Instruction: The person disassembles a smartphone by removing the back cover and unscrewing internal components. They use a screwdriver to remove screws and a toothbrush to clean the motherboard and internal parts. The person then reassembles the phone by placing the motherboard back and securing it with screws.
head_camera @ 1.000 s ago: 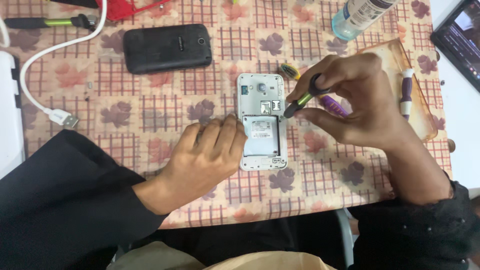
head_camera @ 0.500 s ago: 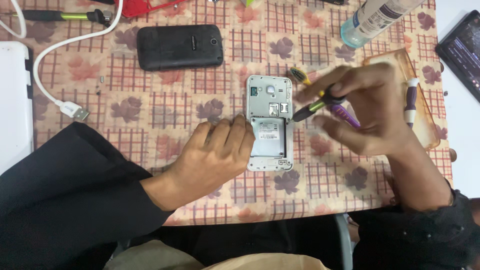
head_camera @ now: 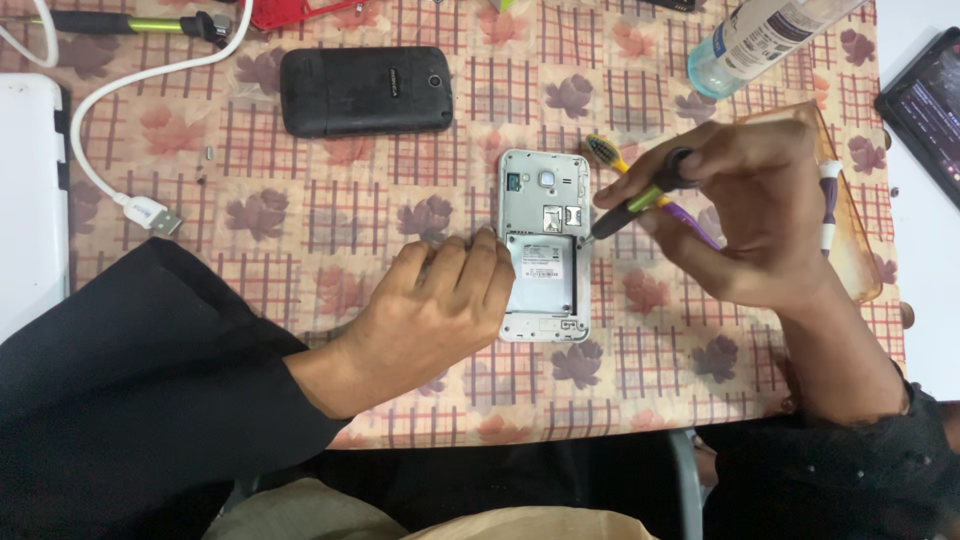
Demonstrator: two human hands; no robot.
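A white phone [head_camera: 545, 205] lies face down on the patterned tablecloth with its back cover off and the battery bay showing. My left hand [head_camera: 430, 310] rests flat against its left edge, fingertips on the frame. My right hand [head_camera: 745, 215] grips a green-and-black screwdriver [head_camera: 640, 198] whose tip sits at the phone's right edge, near the card slots. A purple-handled toothbrush [head_camera: 612, 152] lies under that hand, just right of the phone.
A black phone [head_camera: 365, 90] lies at the back. A white USB cable [head_camera: 150, 215] and a white device [head_camera: 28, 200] sit at the left. A second screwdriver [head_camera: 130, 24], a clear bottle [head_camera: 760, 35], an orange tray [head_camera: 850, 230] and a dark tablet [head_camera: 925, 100] border the table.
The view has shifted so everything sits lower and to the right in the frame. The screwdriver tip stays at the phone's right edge; my left hand keeps its place.
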